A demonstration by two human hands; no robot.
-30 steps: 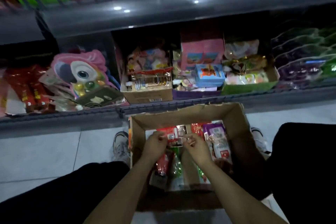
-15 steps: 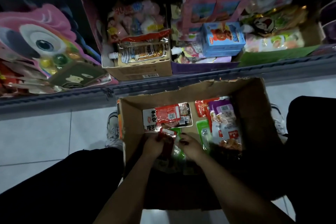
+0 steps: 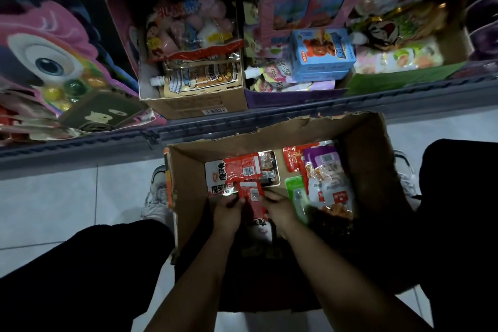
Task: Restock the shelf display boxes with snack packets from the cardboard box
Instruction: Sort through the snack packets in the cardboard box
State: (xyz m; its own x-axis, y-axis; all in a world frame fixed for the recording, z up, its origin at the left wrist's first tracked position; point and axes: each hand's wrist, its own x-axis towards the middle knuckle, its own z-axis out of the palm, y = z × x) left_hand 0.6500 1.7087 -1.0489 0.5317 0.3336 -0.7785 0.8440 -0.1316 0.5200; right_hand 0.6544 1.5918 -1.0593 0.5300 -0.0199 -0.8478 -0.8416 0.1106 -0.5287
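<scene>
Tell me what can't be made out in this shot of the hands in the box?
Head view only:
- Near end of the cardboard box: in deep shadow; its contents there cannot be told.
- Red packet: its lower part is hidden between the left hand and right hand.
- Shelf boxes: their backs are dark.
- Print on the packets: mostly too small to read.

Near end of your cardboard box (image 3: 188, 159) is lost in shadow; packets there unreadable. Red packet's (image 3: 252, 194) lower half sits hidden between your hands.
</scene>
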